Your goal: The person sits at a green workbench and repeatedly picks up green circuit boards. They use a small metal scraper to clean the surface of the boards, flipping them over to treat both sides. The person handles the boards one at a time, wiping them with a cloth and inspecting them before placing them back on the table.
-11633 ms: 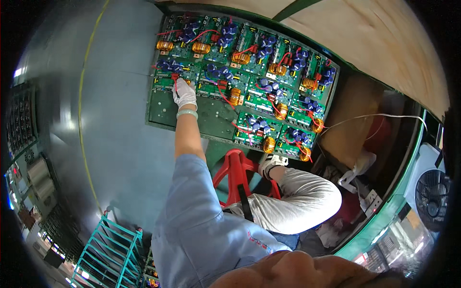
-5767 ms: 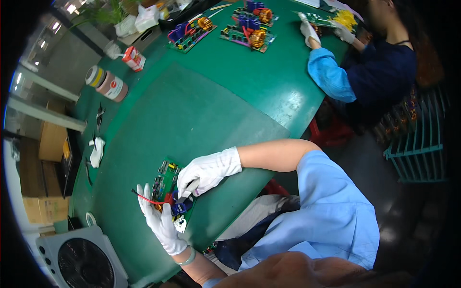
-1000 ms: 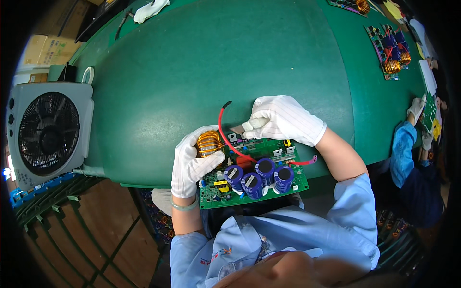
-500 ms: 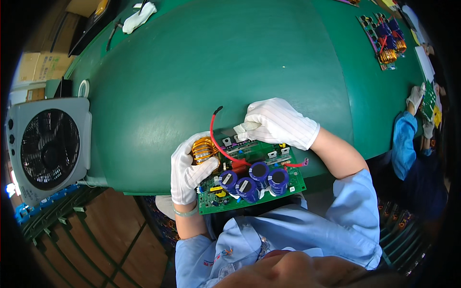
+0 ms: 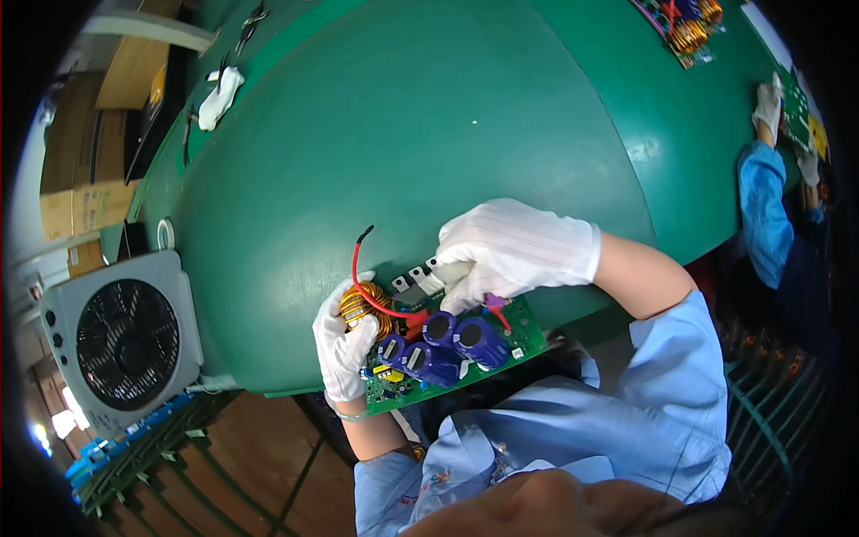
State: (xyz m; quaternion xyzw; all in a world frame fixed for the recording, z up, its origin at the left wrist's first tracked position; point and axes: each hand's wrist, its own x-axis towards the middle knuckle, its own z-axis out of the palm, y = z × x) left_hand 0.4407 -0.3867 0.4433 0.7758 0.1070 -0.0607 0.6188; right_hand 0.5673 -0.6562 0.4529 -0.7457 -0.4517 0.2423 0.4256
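In white gloves, my two hands work at a green circuit board (image 5: 530, 340) held tilted at the table's near edge. My left hand (image 5: 338, 353) grips its left end, thumb and fingers round a copper-wound coil (image 5: 358, 309). A red wire (image 5: 356, 261) with a black tip rises beside the coil. Several purple capacitors (image 5: 434, 365) stand along the near side. My right hand (image 5: 519, 249) is closed over the far edge, pinching a small whitish piece (image 5: 455, 272) against the metal-tabbed components (image 5: 416, 275). The fingers hide part of the board there.
A grey box fan (image 5: 125, 340) stands at the left. Pliers (image 5: 252, 27) and a white glove-like cloth (image 5: 220, 98) lie at the far left of the green table (image 5: 358, 143). Another assembled board (image 5: 689, 36) lies far right, near a co-worker's gloved hand (image 5: 768, 107) holding a green board.
The view has turned, shifting the surroundings. The board is tilted more, with its capacitors leaning towards me. My right hand has come lower over the metal-tabbed components, still pinching the whitish piece.
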